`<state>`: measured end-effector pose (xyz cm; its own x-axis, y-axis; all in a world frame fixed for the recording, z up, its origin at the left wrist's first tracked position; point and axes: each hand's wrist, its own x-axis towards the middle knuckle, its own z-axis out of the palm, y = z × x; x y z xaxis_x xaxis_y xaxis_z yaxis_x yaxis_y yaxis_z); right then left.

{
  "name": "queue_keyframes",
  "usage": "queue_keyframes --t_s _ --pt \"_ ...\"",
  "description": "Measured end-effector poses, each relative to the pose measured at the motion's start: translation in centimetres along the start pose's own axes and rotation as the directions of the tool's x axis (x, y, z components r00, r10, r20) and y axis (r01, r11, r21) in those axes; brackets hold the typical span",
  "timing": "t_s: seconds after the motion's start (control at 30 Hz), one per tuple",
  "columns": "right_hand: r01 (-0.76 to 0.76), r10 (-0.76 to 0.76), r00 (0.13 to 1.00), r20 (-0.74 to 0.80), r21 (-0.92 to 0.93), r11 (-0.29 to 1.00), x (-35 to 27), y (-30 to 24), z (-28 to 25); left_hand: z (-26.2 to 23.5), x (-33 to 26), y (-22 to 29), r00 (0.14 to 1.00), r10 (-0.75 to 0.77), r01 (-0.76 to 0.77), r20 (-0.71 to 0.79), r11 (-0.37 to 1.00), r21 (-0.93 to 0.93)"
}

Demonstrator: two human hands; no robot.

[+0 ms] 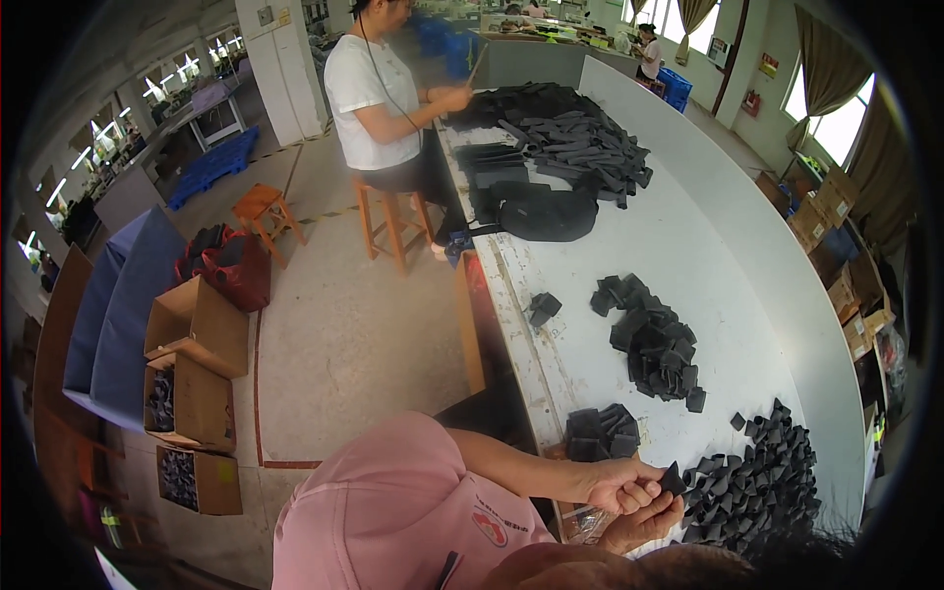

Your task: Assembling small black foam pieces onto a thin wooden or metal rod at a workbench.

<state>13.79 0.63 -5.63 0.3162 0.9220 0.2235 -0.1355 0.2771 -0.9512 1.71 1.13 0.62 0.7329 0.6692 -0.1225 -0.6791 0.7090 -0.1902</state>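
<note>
My left hand point(625, 484) and my right hand point(644, 523) meet over the near part of the white table. Between their closed fingers is a small black fabric piece point(673, 479), its pointed corner sticking out past the fingertips. Just beyond my left hand lies a cluster of flat black fabric pieces point(602, 433). To the right of both hands spreads a large heap of small folded black pieces point(757, 482). Farther up the table sit another pile of black pieces point(654, 339) and a small separate stack point(544, 309). Clear plastic point(587, 524) shows partly beneath my hands.
A co-worker point(379, 93) sits on a wooden stool point(391, 226) at the table's far left side, beside a heap of black strips point(580, 138) and a black pouch point(549, 211). Cardboard boxes point(197, 408) and a red bag point(241, 270) stand left on the floor. A raised white panel point(728, 197) borders the table's right.
</note>
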Motion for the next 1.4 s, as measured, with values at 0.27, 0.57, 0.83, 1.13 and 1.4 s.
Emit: queue_keyframes --t_s 0.27,0.57,0.83,1.13,1.4 --pt "0.255 -0.276 0.961 0.005 -0.395 0.883 0.0 -0.2 0.1 -0.8 0.6 -0.8 0.987 0.142 -0.138 -0.070 0.989 0.056" --pt "0.293 -0.362 0.932 -0.020 -0.546 0.785 -0.5 -2.5 1.4 -0.4 -0.1 0.3 0.988 0.116 -0.087 -0.105 0.965 0.246" --pt "0.187 -0.276 0.956 -0.098 -0.522 0.832 -0.7 -2.5 1.8 -0.3 -0.8 0.4 0.989 0.144 -0.110 -0.035 0.871 0.479" --pt "0.411 -0.525 0.851 0.022 -0.651 0.639 -0.5 -3.6 2.1 -0.4 -0.5 0.5 0.943 0.327 -0.179 -0.064 0.658 0.732" --pt "0.427 -0.506 0.860 0.074 -0.649 0.630 -0.6 -3.7 2.6 -0.4 -0.5 1.2 0.940 0.282 -0.053 -0.194 0.679 0.732"
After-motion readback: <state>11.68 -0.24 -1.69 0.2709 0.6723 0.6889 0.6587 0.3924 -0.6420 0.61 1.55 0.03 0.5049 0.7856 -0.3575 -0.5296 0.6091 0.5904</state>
